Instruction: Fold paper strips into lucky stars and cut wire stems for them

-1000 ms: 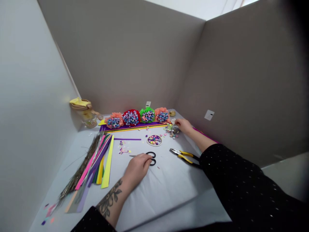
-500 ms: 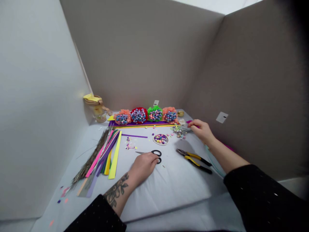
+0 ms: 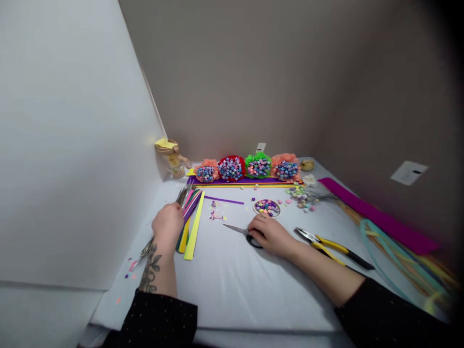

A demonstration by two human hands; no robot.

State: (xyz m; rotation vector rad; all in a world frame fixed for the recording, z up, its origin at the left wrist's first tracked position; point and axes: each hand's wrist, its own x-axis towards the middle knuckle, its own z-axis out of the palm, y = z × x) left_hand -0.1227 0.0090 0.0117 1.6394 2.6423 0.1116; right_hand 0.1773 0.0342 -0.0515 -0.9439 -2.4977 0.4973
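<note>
My left hand (image 3: 167, 223) is closed over the middle of a bundle of thin wires (image 3: 185, 193); its fingertips are hidden, so how many wires it grips does not show. Beside it fan out the coloured paper strips (image 3: 195, 227), yellow outermost. My right hand (image 3: 271, 235) has its fingers curled over the black handles of the scissors (image 3: 237, 229), which lie on the table, blades pointing left. Just behind that hand is a small round dish (image 3: 278, 210) of folded paper stars. Farther right lie wire stems topped with pale stars (image 3: 299, 192).
Pliers (image 3: 331, 245) with yellow-and-black handles lie to the right. Four star-filled paper flowers (image 3: 232, 167) line the back, near a jar (image 3: 176, 166). A magenta sheet (image 3: 377, 215) and loose strips (image 3: 398, 261) run along the right side. Paper scraps (image 3: 216, 216) dot the table.
My left hand has left the scissors and moved left onto the wire bundle. My right hand has come from the star-topped stems to the scissors. The view has shifted left.
</note>
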